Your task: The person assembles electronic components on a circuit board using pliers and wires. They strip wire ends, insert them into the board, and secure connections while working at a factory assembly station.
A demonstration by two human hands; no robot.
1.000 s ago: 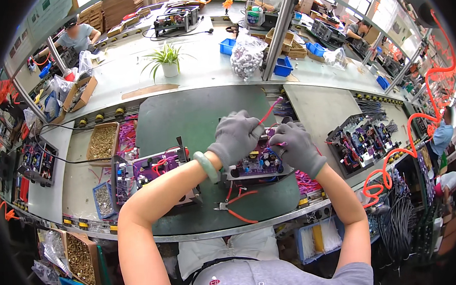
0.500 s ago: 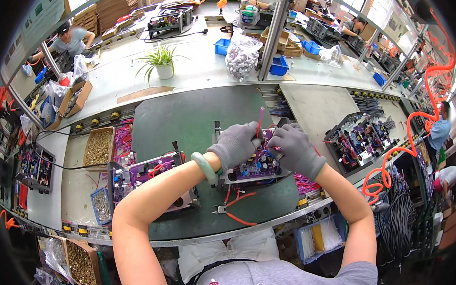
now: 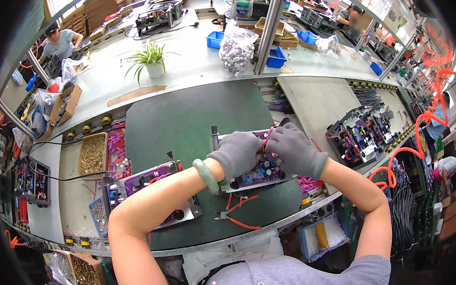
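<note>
Both of my hands, in grey gloves, meet over a purple circuit board (image 3: 263, 178) in a dark metal chassis on the green mat. My left hand (image 3: 238, 153) is closed, its fingertips on a pinkish-red wire (image 3: 267, 136) at the board's far side. Beside it my right hand (image 3: 293, 148) is closed too, its thumb and forefinger pinching the same wire. Fingers cover the wire's lower end. Side cutters (image 3: 242, 224) with orange handles lie nearer to me, jaws to the left. A second chassis with a purple board (image 3: 132, 187) sits under my left forearm.
A cardboard box of brass-coloured small parts (image 3: 92, 155) and a blue bin of metal parts (image 3: 98, 214) stand at left. Another open chassis (image 3: 364, 135) is at right, near a coiled orange hose (image 3: 416, 142). A potted plant (image 3: 154, 69) stands beyond the mat.
The upright wire has been bent down between my hands; my right fingertips have come to it. My hands have drawn closer together. The view has shifted slightly.
</note>
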